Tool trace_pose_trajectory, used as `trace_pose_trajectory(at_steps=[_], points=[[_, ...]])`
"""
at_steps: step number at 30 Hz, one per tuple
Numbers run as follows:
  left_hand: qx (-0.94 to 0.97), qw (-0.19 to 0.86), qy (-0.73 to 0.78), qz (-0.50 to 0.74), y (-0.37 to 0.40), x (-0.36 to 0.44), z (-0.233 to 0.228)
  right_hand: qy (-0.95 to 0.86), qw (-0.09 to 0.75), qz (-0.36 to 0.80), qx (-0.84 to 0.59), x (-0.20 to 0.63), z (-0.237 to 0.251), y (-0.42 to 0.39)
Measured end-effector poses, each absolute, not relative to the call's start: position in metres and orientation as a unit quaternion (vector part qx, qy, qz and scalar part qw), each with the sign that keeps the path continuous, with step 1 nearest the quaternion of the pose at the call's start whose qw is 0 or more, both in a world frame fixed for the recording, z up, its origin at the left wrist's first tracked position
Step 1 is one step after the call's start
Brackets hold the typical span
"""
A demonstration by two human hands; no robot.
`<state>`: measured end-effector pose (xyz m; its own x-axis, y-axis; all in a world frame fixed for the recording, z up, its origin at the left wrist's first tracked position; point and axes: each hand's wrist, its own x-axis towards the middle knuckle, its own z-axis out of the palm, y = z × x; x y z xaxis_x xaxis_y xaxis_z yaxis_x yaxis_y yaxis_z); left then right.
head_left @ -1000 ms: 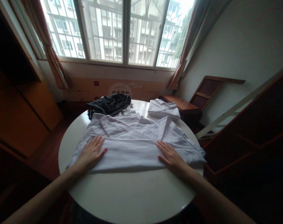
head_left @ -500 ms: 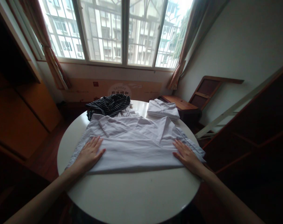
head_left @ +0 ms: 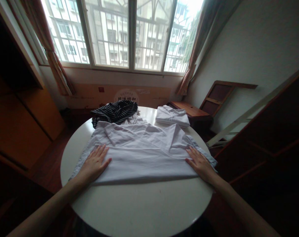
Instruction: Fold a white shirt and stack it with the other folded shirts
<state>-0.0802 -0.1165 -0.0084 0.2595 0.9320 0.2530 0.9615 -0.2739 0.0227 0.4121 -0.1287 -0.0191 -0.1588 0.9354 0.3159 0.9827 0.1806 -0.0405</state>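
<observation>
A folded white garment [head_left: 144, 161] is spread across a round table [head_left: 144, 207], nearly from left edge to right, touched near either end by the left hand [head_left: 93, 163] and right hand [head_left: 200, 163], both flat, fingers outstretched.

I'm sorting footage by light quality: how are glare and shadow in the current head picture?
Head view: window partly washed out, glare on the white table near its far edge, white garment softly lit, orange cabinet dim, lower corners nearly black.

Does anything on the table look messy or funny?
Yes, a bit: the striped cloth lies crumpled at the far left, behind the big white cloth, while the folded white stack at far right looks neat.
</observation>
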Motion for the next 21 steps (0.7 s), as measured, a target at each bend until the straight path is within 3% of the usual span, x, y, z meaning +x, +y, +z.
trace_pose_trajectory(at_steps=[21], points=[[-0.753,0.074,-0.648,-0.084,-0.1166,-0.0774,-0.0077,-0.758,0.133,-0.093,-0.632,0.4108,-0.0172,-0.1306]])
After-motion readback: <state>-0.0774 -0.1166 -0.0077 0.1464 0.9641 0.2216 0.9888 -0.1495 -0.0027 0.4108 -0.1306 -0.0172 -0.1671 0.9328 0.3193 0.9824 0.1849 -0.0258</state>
